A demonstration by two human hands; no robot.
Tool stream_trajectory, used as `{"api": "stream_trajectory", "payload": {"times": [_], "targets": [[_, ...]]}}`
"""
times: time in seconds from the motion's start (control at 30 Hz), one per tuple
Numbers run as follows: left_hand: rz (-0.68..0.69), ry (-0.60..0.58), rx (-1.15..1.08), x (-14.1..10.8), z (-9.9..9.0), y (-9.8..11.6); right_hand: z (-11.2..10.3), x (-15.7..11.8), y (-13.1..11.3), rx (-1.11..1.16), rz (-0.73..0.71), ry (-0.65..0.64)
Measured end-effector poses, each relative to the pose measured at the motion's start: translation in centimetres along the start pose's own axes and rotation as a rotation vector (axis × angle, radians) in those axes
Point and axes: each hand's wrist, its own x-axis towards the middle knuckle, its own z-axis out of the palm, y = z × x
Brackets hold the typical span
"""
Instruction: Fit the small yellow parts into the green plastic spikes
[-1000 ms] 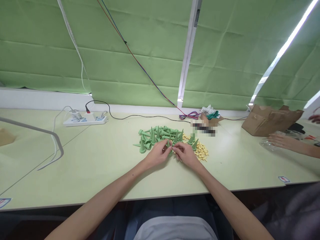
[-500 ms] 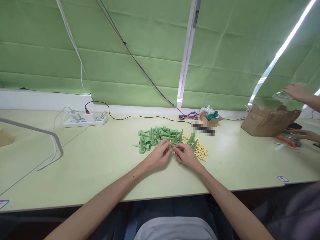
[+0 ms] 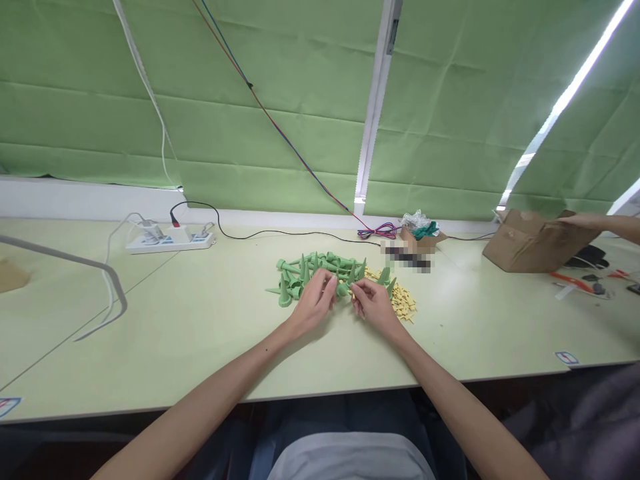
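Note:
Green cone-shaped pieces (image 3: 285,292) lie in a pile at the middle of the table, several of them upright on round bases. Small yellow pieces (image 3: 403,303) are heaped at the pile's right side. My left hand (image 3: 316,298) is closed around a green cone, whose round base (image 3: 343,290) faces right, toward the other hand. My right hand (image 3: 373,304) is pinched just right of that base, in front of the yellow heap; what its fingertips hold is too small to make out.
On the left are a white power strip (image 3: 170,244) and a grey curved bar (image 3: 113,280). A small box (image 3: 423,241) stands behind the pile. At right, another person's hand (image 3: 580,220) touches a cardboard box (image 3: 533,243) near tools.
My hands have moved slightly apart, and the green cone between them has turned from upright to lying sideways. The other person's hand has come down onto the cardboard box.

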Motion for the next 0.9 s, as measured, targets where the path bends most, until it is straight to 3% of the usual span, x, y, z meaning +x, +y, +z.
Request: {"api": "stream_trajectory", "payload": {"times": [0.17,0.53,0.77,0.9], "targets": [[-0.151,-0.062,-0.071,0.2,0.3,-0.3,-0.1,-0.1,-0.1,-0.014,-0.004,-0.022],[-0.223,-0.097,-0.163,0.4,0.3,-0.7,0.1,-0.2,-0.7,0.021,-0.034,-0.015],[-0.402,-0.180,-0.376,0.7,0.2,-0.5,0.0,-0.4,-0.9,-0.020,-0.039,-0.041],[-0.459,-0.207,-0.365,0.8,0.1,-0.9,0.0,-0.2,-0.5,-0.045,-0.046,-0.039]]}}
